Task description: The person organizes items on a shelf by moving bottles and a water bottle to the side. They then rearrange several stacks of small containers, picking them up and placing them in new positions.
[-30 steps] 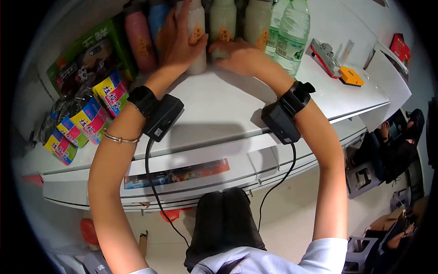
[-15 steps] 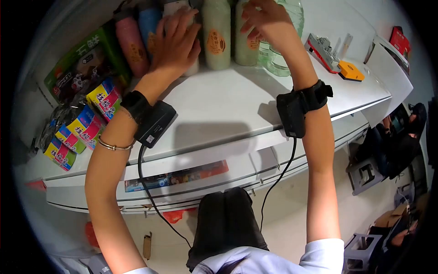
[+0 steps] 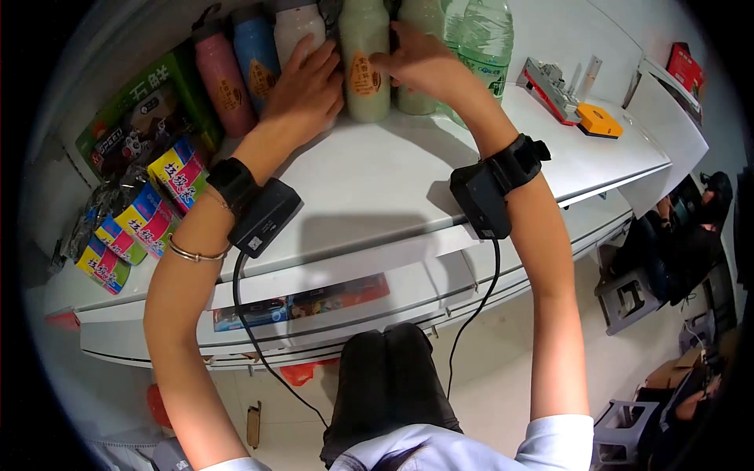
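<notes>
A row of tall bottles with orange labels stands at the back of the white counter. My left hand (image 3: 305, 90) lies against the front of the white bottle (image 3: 298, 30), its fingers stretched up and slightly apart. The hand hides most of that bottle's lower half. My right hand (image 3: 424, 67) reaches between two pale green bottles. Its thumb is at the label of the nearer green bottle (image 3: 367, 94), the other fingers apart near its right edge. It partly covers the second green bottle (image 3: 416, 100). Left of my left hand stand a blue bottle (image 3: 255, 59) and a pink bottle (image 3: 224, 82).
Clear plastic water bottles (image 3: 485, 39) stand right of the green ones. Farther right lie a red stapler-like tool (image 3: 550, 90) and a yellow box (image 3: 599, 121). Colourful packets (image 3: 148, 216) and a green box (image 3: 149, 110) stand left. People and grey stools (image 3: 628, 302) are at right.
My right hand has moved left and down, from the second green bottle to the nearer one. My left hand's fingers have come lower and closer together on the white bottle.
</notes>
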`<state>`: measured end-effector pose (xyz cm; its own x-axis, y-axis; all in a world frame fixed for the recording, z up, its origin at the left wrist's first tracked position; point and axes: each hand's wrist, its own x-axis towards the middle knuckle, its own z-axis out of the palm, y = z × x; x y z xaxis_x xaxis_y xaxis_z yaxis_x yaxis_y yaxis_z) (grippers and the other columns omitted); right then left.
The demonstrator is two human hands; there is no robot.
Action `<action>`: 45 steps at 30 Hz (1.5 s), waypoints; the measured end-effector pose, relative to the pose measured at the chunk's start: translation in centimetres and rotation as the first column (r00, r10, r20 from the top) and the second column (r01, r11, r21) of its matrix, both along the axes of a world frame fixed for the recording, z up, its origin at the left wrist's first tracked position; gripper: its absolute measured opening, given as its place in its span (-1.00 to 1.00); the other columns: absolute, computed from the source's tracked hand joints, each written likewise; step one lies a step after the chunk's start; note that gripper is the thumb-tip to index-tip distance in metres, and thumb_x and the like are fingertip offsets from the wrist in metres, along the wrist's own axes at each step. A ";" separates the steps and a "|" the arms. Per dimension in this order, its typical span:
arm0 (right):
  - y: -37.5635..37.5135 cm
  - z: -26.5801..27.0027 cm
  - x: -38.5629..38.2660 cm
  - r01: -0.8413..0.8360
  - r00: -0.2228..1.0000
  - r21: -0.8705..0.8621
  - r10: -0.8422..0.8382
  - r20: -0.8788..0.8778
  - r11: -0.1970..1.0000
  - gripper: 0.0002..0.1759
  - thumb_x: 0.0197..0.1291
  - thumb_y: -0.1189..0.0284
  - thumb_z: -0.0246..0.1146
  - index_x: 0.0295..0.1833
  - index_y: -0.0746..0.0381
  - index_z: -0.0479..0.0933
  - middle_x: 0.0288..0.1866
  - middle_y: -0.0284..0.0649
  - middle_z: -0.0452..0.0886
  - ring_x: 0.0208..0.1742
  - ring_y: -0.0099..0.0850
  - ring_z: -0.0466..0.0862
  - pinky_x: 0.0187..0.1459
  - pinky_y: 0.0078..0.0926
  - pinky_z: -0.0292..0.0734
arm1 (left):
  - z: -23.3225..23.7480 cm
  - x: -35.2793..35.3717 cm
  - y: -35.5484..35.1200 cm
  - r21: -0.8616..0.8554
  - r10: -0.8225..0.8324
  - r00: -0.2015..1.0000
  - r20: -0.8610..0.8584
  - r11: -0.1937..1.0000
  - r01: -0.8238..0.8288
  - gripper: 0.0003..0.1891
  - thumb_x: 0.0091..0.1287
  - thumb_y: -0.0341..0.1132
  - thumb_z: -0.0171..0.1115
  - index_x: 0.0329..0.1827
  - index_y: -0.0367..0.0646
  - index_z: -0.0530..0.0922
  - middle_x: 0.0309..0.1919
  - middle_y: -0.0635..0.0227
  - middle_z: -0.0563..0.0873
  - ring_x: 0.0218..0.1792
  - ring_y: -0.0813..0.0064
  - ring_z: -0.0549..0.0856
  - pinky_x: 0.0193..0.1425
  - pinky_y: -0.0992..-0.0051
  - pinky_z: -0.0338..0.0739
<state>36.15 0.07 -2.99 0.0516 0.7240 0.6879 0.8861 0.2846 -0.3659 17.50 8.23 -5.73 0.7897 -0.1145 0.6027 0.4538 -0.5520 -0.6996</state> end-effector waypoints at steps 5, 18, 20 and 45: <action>-1.5 1.1 -1.3 0.047 0.987 -0.185 -0.074 -0.144 0.982 -0.30 0.00 0.04 0.24 0.01 0.47 0.37 -0.32 0.00 0.63 -0.38 -0.35 0.68 -0.44 -0.48 0.53 | -0.2 -0.1 -0.4 -0.084 -0.099 0.994 0.050 0.991 0.103 -0.76 0.13 -0.31 0.17 -0.24 -0.31 0.57 -0.01 0.12 0.53 0.23 0.25 0.35 0.42 0.11 -0.01; -4.9 2.2 -0.5 0.258 0.683 0.592 -0.577 0.447 0.764 -0.54 0.03 0.13 0.29 -0.23 0.36 0.49 -0.42 0.09 0.56 -0.37 -0.06 0.60 -0.36 -0.21 0.51 | 0.1 1.1 -4.5 -0.284 -0.335 0.941 0.051 0.898 0.335 -0.68 0.19 -0.26 0.14 -0.04 -0.22 0.44 0.09 0.07 0.41 0.03 0.08 0.47 0.18 0.18 0.33; -5.1 2.7 -0.7 0.269 0.822 0.623 -0.512 0.249 0.735 -0.51 0.02 0.11 0.30 -0.28 0.40 0.48 -0.43 0.07 0.56 -0.38 -0.03 0.60 -0.37 -0.19 0.51 | -0.2 1.3 -4.4 -0.382 -0.340 0.940 0.036 0.864 0.327 -0.66 0.23 -0.24 0.10 0.01 -0.23 0.40 0.13 0.03 0.40 -0.05 0.04 0.54 0.07 0.22 0.45; -4.5 2.7 0.2 0.175 0.887 0.723 -0.426 0.178 0.668 -0.48 -0.03 0.36 0.25 0.09 0.31 0.37 0.00 0.07 0.44 0.02 0.02 0.44 0.06 -0.11 0.34 | -1.7 2.7 -4.2 -0.513 -0.331 0.929 -0.164 0.833 0.206 -0.40 0.22 -0.42 0.04 0.32 0.37 0.23 0.11 0.21 0.46 -0.03 0.22 0.59 0.08 0.30 0.50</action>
<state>36.34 -4.40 -0.28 -0.1208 0.0421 0.9918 0.9922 0.0364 0.1193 20.23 4.04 -7.41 0.8950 -0.0898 0.4369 0.0937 -0.9199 -0.3809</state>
